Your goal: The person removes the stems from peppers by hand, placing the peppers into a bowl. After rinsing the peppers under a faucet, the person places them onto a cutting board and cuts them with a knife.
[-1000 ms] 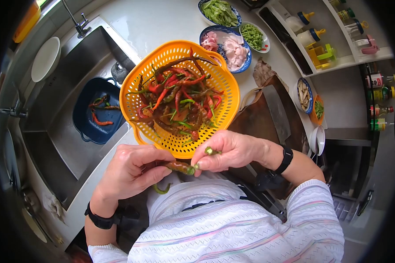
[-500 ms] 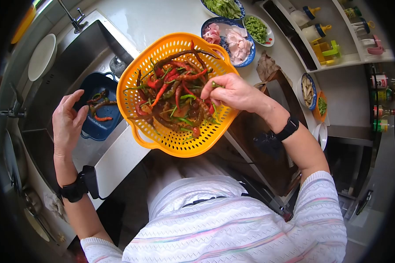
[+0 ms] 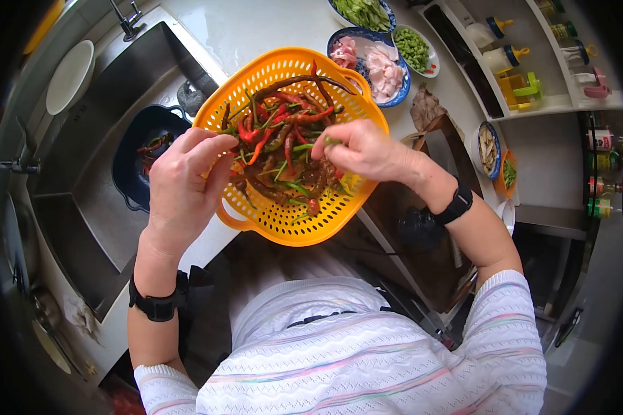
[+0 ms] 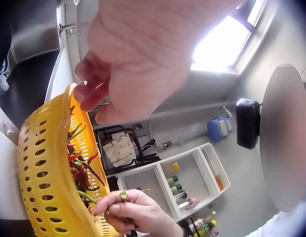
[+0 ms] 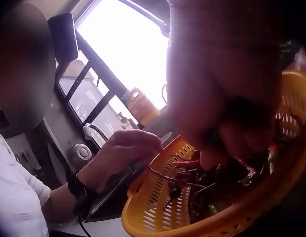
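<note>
A yellow perforated basket [image 3: 284, 237] holds a heap of red, green and dark chili peppers [image 3: 277, 128]. At its left rim is my left hand [image 3: 187, 183], fingers loosely bent; the left wrist view shows nothing between them. My right hand [image 3: 367, 149] is over the right part of the heap, its fingertips down at the peppers. Green chili stems [image 4: 123, 196] are gripped in its curled fingers. Inside the sink, a dark blue basin [image 3: 130, 183] contains a few more peppers [image 3: 149, 160], partly hidden behind my left hand.
The steel sink [image 3: 93, 225] lies left, with a white plate [image 3: 70, 77] on its far edge. Behind the basket are a plate of sliced meat [image 3: 384, 72] and a dish of chopped greens [image 3: 412, 52]. A bottle rack [image 3: 533, 104] stands right, beyond a brown board [image 3: 394, 235].
First both hands held a chili pepper in front of the basket. The left hand then went to the basin and came back to the basket's left rim, while the right moved over the heap.
</note>
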Available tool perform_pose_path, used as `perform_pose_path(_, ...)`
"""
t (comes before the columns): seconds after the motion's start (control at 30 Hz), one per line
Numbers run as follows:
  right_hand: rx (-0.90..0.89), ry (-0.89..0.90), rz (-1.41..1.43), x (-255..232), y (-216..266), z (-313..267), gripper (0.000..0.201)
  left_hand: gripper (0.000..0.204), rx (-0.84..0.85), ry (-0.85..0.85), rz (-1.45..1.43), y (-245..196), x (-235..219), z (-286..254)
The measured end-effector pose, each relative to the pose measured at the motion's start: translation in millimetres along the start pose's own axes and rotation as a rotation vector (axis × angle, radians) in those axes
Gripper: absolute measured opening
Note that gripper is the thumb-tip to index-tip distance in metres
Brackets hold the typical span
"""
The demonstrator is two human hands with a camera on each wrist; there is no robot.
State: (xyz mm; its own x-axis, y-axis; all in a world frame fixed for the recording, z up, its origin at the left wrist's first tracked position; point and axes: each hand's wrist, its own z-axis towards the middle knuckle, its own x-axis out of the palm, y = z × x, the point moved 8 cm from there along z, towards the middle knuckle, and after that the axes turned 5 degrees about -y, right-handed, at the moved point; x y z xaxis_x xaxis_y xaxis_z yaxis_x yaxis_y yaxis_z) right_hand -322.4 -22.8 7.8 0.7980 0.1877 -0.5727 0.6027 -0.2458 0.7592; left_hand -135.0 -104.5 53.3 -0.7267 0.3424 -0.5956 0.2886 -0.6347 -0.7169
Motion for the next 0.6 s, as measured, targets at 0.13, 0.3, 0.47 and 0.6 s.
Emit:
perform_pose_path(0.13,-0.194,-0.328,-0.351,-29.5,14.8,19.6,0.021,0.019,0.013,0.020,0.042,-4.3,13.4,5.8)
perform_pose_path(0.3,-0.173,-0.042,-0.611,5.7,20.9,23.3,0.019,0.016,0.085,0.092,0.202,-10.6,24.8,9.5)
perform_pose_path(0.47,-0.169,0.098,-0.583,17.2,12.3,2.2,0.017,0.020,-0.067,0.285,0.432,-0.9,47.6,8.0)
perform_pose_path(0.6,-0.140,0.006,-0.388,1.0,11.0,13.1,0.017,0.023,-0.180,0.450,0.565,16.9,72.3,10.0)
